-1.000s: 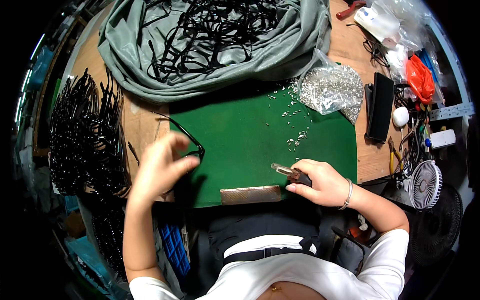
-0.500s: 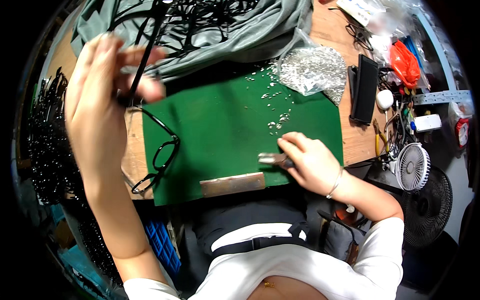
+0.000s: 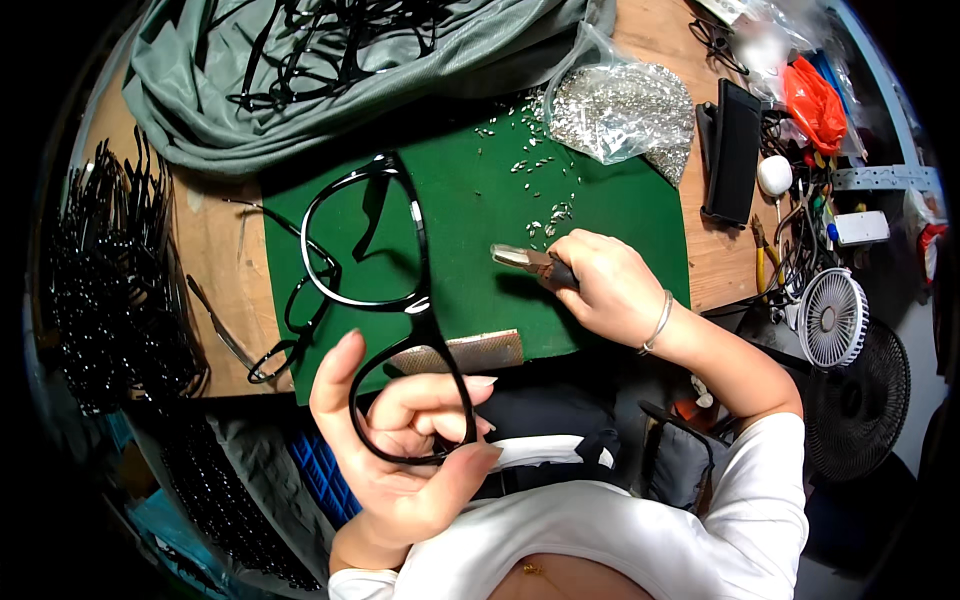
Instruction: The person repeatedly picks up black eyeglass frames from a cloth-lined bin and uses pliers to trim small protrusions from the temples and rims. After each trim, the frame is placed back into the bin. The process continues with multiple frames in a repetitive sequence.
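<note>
Left fingers [image 3: 463, 480] pinch black glasses [image 3: 418, 303] over the six o'clock edge of the desk [image 3: 720, 272]; at their two o'clock, right fingers [image 3: 590, 255] grip pliers [image 3: 530, 261]. A slack pinch could drop and scuff the glasses.

Green mat [image 3: 470, 210]: matt, smooth-looking. Held above green mat: spectacle frame [image 3: 421, 304], plastic by look, black, smooth, high gloss, white glare along rims. Over right part of green mat: pliers [image 3: 524, 259], bare metal, brighter at tips, dull brownish toward pivot. At near edge of green mat: plate [image 3: 485, 350], metallic, rough-textured. Beyond green mat: cloth [image 3: 210, 130], grey, soft-folded, faint sheen. At far right corner of green mat: bag [image 3: 605, 110], thin clear plastic, shiny. Scattered on green mat: small pieces [image 3: 559, 211], silvery, glittering. Under green mat: counter [image 3: 722, 270], pale wood, mostly matt.
</note>
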The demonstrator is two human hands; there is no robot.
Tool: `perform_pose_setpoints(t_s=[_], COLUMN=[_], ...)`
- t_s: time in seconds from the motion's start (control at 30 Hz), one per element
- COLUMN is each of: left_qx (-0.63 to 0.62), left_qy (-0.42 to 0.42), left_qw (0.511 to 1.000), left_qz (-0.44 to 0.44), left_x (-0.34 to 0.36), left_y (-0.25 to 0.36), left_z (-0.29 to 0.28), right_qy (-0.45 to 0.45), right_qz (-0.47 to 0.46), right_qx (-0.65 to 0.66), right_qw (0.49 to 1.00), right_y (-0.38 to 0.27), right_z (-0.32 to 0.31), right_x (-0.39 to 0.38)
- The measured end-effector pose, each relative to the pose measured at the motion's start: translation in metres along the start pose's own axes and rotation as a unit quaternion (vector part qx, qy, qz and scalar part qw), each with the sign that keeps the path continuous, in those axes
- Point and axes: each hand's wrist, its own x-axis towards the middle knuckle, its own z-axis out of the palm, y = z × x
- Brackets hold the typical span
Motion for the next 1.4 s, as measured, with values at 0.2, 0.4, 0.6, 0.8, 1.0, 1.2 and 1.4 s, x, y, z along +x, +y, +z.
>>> perform_pose_setpoints(t_s=[0.2,0.4,0.6,0.8,1.0,1.2,1.4], left_qx=[0.048,0.198,0.250,0.271,0.176,0.097,0.091], left_qy=[-0.111,-0.085,-0.063,-0.101,-0.131,-0.095,-0.145], left_qw=[0.993,0.975,0.960,0.955,0.975,0.990,0.984], left_qz=[0.007,0.049,0.106,0.073,-0.017,-0.044,-0.057], left_x=[0.014,0.023,0.025,0.025,0.024,0.021,0.023], left_y=[-0.009,-0.024,-0.036,-0.030,-0.007,0.011,0.011], left_z=[0.002,0.019,0.029,0.023,0.019,0.011,0.005], right_qy=[0.003,0.063,0.125,-0.061,-0.095,-0.142,-0.291], right_qz=[0.005,0.016,0.039,0.172,0.128,0.067,0.022], right_qx=[0.026,0.374,0.399,0.608,0.657,0.495,0.368], right_qw=[1.000,0.925,0.907,0.772,0.737,0.855,0.883], right_y=[-0.011,-0.059,-0.061,-0.061,-0.072,-0.066,-0.056], right_z=[-0.007,-0.032,-0.021,-0.036,-0.040,-0.058,-0.068], right_x=[-0.004,-0.037,-0.042,-0.035,-0.034,-0.036,-0.042])
